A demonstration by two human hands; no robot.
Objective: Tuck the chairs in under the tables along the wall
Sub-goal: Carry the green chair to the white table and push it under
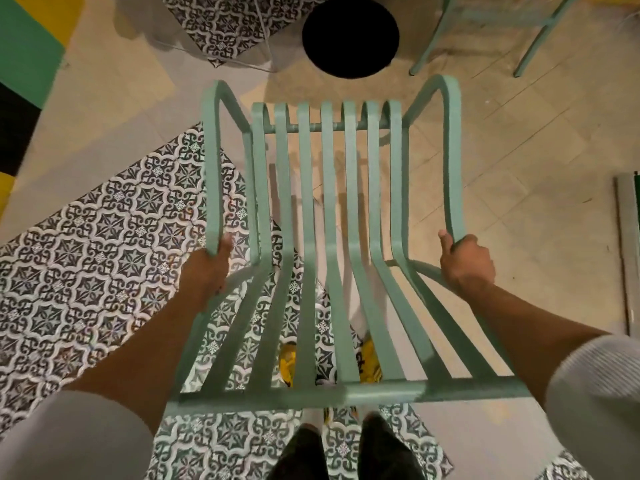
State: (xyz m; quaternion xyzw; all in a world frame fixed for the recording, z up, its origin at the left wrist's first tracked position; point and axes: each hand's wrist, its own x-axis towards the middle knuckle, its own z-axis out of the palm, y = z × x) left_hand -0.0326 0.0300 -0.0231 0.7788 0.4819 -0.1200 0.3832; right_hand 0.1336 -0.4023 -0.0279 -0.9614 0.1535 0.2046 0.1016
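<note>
Closest to the camera is the top rail of the mint-green slatted metal armchair (pixel 327 202), with the person's dark trouser legs right behind it. Both hands are clamped on its armrests: the left hand (pixel 204 271) is wrapped round the rear end of the left arm and the right hand (pixel 467 265) is curled round the right one, thumb up. The chair sits half on the strip of black-and-white patterned floor tiles (pixel 104 254) and half on the plain beige floor, its front edge just short of a round black disc (pixel 350 36). I'd guess that's a table's pedestal base, but honestly I can't tell. No tabletop is showing, so the chair isn't tucked in yet. Far right, the legs of a second mint-green chair (pixel 533 39) stand near the disc. What I'd watch for is pushing straight ahead, because the front legs could clip that disc and stop dead or skew. Drifting right could knock the other chair, and dragging could catch on a tile edge.
</note>
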